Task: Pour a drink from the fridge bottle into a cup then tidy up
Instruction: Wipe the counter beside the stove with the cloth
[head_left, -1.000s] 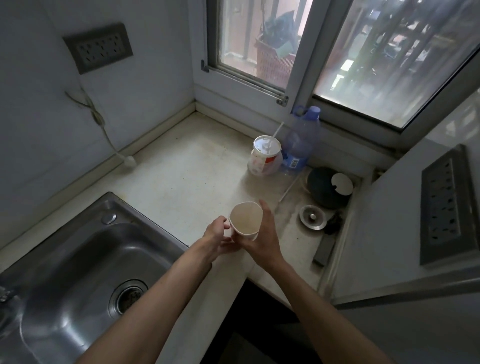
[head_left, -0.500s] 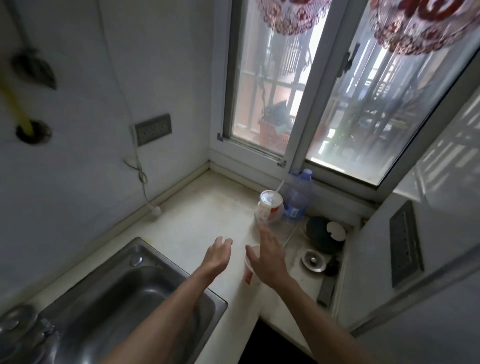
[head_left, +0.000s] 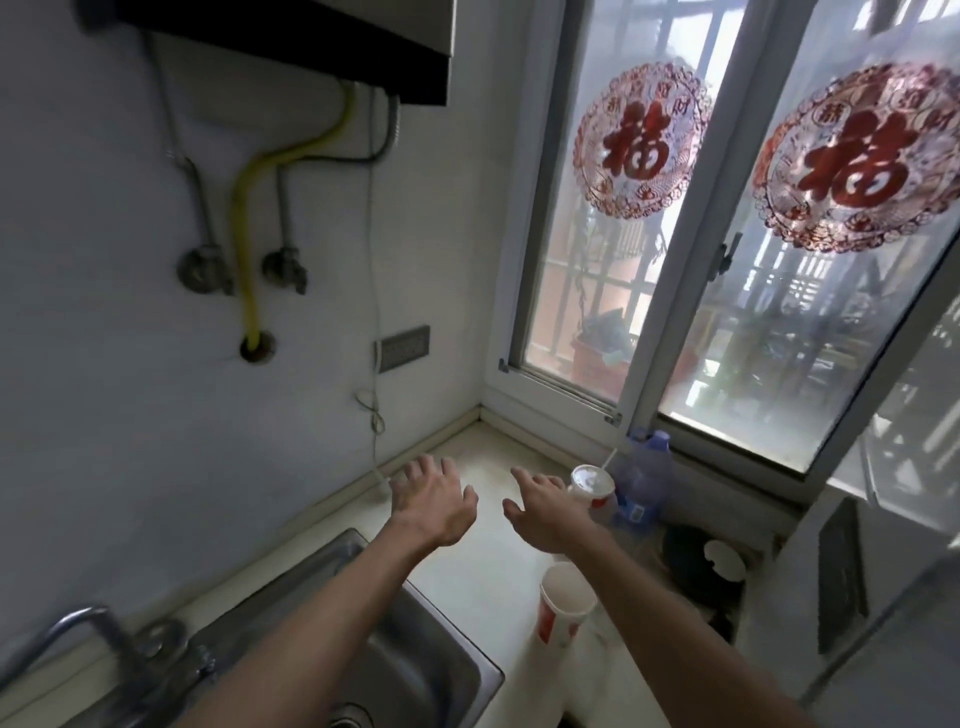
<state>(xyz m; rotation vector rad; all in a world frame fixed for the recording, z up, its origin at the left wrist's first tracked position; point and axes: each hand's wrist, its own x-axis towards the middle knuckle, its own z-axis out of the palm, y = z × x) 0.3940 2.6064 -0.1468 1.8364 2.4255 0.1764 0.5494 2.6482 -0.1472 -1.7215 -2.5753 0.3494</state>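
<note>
A white paper cup (head_left: 563, 605) with red print stands upright on the pale counter (head_left: 483, 566), just under my right forearm. My left hand (head_left: 434, 501) hovers over the counter with fingers spread and nothing in it. My right hand (head_left: 548, 506) is also open and empty, stretched forward beyond the cup, near a lidded takeaway cup (head_left: 592, 486) with a straw. A blue-tinted plastic bottle (head_left: 647, 478) stands behind that cup by the window.
A steel sink (head_left: 415, 660) with a tap (head_left: 104, 639) lies at the lower left. Dark round items (head_left: 696, 561) sit on the counter at the right. Window (head_left: 675, 260), wall socket (head_left: 402, 347) and pipes (head_left: 249, 249) stand behind.
Both hands let go of the paper cup, which now stands on the counter. The hands moved forward and spread open. The view tilted up toward the window.
</note>
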